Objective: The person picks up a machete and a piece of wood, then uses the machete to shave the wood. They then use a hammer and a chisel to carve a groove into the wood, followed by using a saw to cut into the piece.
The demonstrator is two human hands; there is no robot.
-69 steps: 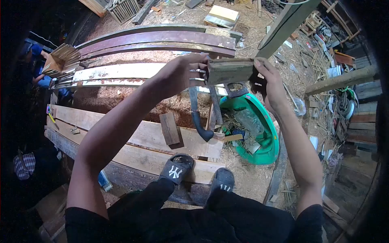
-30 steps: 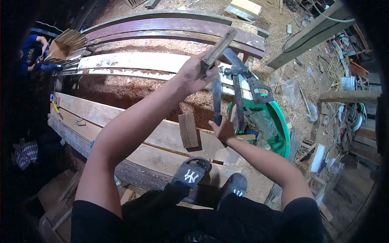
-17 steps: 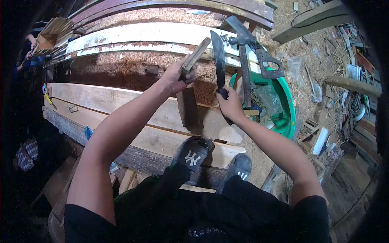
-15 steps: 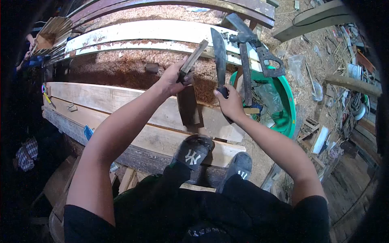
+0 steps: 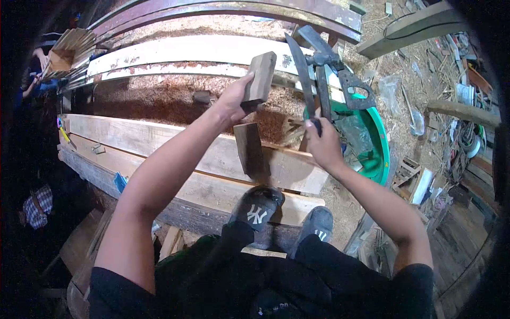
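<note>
My left hand grips a short wooden block, raised above the bench with its broad face showing. My right hand is closed round the dark handle of a machete, whose blade points up and away. Below the left hand, a second wooden block stands on the pale planks. Just right of the blade, a hammer-like tool and a handsaw lie at the end of the white beam.
A green tub is behind my right hand. My sandalled feet are on the planks. Scrap wood and plastic litter the right side. At the far left, a co-worker's hand is beside a bundle of slats.
My left hand has turned the block from edge-on to its broad face. My right hand and the machete have shifted to the right, with the blade now tilted further left.
</note>
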